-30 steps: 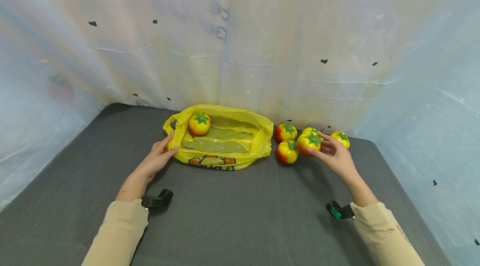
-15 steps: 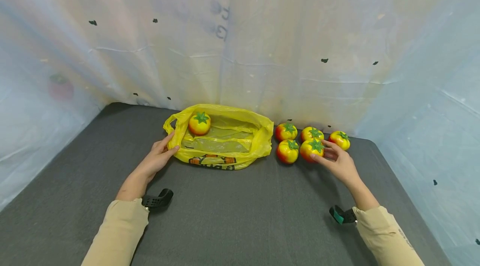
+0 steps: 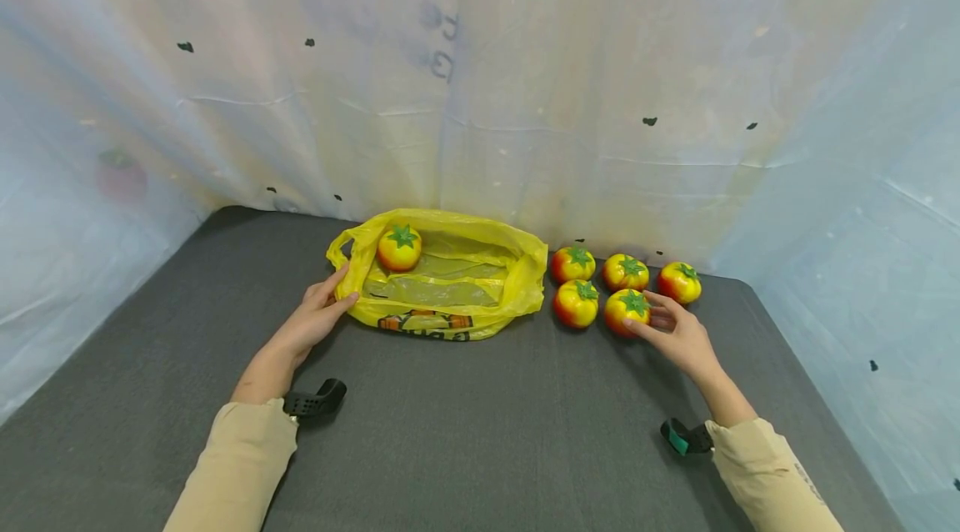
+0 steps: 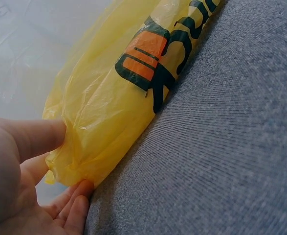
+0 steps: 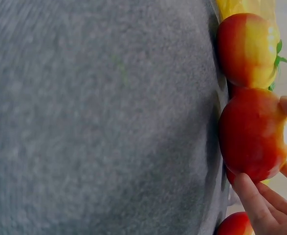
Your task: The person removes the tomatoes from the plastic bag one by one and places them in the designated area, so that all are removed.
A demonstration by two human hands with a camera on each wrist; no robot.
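Observation:
At the left end of a yellow plastic bag (image 3: 450, 319), my left hand (image 3: 318, 311) pinches the gathered plastic between thumb and fingers. In the left wrist view the bag (image 4: 104, 122) has dark lettering and an orange print. One red-and-yellow tomato (image 3: 399, 249) with a green star-shaped top sits inside the bag's open mouth. My right hand (image 3: 681, 336) holds another tomato (image 3: 622, 315), low at the table, in the front row. In the right wrist view the thumb and fingers lie on opposite sides of this tomato (image 5: 253, 134).
To its left is a tomato (image 3: 575, 305). Behind stand three more: one tomato (image 3: 572, 265) near the bag, a middle tomato (image 3: 625, 272) and a right tomato (image 3: 679, 283). The dark grey table (image 3: 465, 432) ends at a whitish plastic sheet (image 3: 525, 98) at the back.
My right hand has carried its tomato toward me and slightly right, from over the middle back tomato down to the front row. The left hand and bag have stayed put.

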